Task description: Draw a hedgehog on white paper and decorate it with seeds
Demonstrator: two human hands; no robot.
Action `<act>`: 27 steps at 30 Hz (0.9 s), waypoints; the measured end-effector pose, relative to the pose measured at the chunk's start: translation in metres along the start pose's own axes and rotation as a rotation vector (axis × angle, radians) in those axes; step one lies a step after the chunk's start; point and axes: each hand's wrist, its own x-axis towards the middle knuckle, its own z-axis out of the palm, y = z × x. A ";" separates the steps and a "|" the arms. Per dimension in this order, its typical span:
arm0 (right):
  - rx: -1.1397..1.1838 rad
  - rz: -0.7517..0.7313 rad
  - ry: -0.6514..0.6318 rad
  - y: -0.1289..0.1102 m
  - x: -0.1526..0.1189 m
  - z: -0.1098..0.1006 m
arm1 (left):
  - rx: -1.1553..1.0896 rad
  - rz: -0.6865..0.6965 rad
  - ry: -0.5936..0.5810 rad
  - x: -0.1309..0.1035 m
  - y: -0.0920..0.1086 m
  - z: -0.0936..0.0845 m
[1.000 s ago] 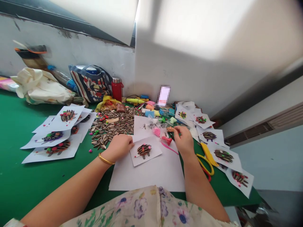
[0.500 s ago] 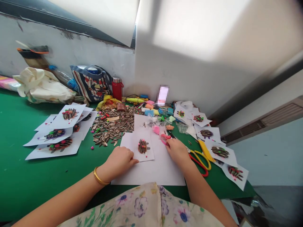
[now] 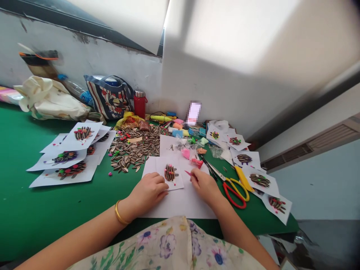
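On the white card (image 3: 176, 186), sunflower seeds with small coloured dots form a hedgehog-like picture (image 3: 169, 172). My left hand (image 3: 150, 191) rests at the card's lower left with fingers curled, holding it against the larger white sheet (image 3: 180, 206) beneath. Just right of the card, my right hand (image 3: 205, 185) is closed around a thin pink pointed tool (image 3: 187, 173), its tip toward the picture; the rest hides in my fingers. Beyond that hand lie a red lump of clay (image 3: 197, 163) and a pink lump (image 3: 185, 153).
Scissors (image 3: 237, 191) with red and yellow handles lie right of my right hand. A heap of sunflower seeds (image 3: 140, 146) spreads behind my left hand. Finished-looking cards (image 3: 81, 176) overlap at left, others (image 3: 261, 180) at right. A red bottle (image 3: 139, 105) stands by the wall.
My right hand has drawn back toward me and left, away from the red clay, with the pink tool's tip now near the card. My left hand has shifted slightly right onto the card.
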 end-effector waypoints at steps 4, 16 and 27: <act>0.139 -0.135 0.088 -0.013 -0.004 0.009 | 0.018 0.046 -0.017 -0.002 0.005 0.010; 0.062 -0.151 0.202 -0.025 -0.013 0.022 | -0.008 0.031 0.006 -0.002 0.005 0.014; 0.041 -0.150 0.178 -0.025 -0.013 0.025 | -0.013 0.028 0.011 -0.001 0.006 0.015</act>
